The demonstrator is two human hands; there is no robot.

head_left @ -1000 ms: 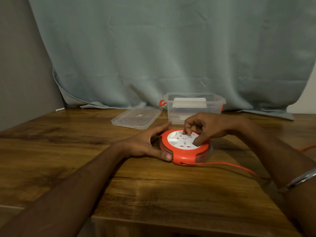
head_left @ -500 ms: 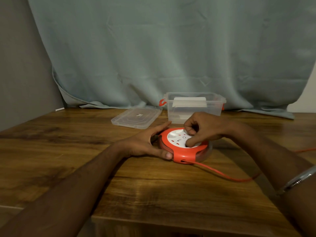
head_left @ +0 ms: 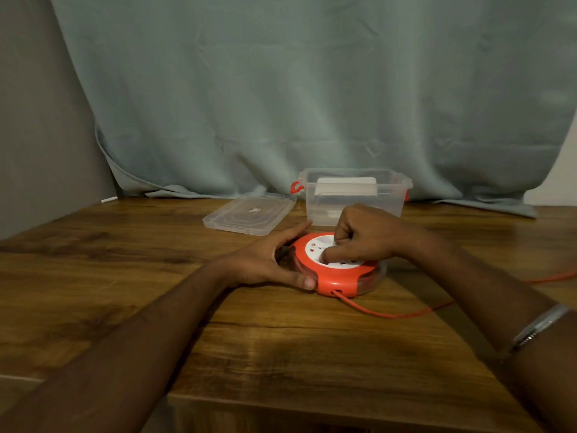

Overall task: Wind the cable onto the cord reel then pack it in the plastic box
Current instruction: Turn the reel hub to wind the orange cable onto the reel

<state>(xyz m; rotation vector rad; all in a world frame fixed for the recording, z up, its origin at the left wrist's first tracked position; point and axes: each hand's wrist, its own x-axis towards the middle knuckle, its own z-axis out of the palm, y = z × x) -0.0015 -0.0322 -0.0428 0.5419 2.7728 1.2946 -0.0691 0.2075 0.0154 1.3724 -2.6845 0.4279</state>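
A round orange cord reel with a white socket face lies flat on the wooden table. My left hand holds its left side, thumb on the front rim and fingers along the back. My right hand sits on top with curled fingers gripping the white centre. An orange cable leaves the reel's front slot, bends right under my right forearm and shows again at the far right. The clear plastic box stands open just behind the reel.
The box's clear lid lies flat to the left of the box. A grey curtain hangs behind the table. The table's front edge runs close to me. A metal bracelet is on my right wrist.
My right hand has turned on the reel's white centre, its fingers swinging toward the left. The loose cable in front of the reel has shortened and pulled closer. My left hand stays put.
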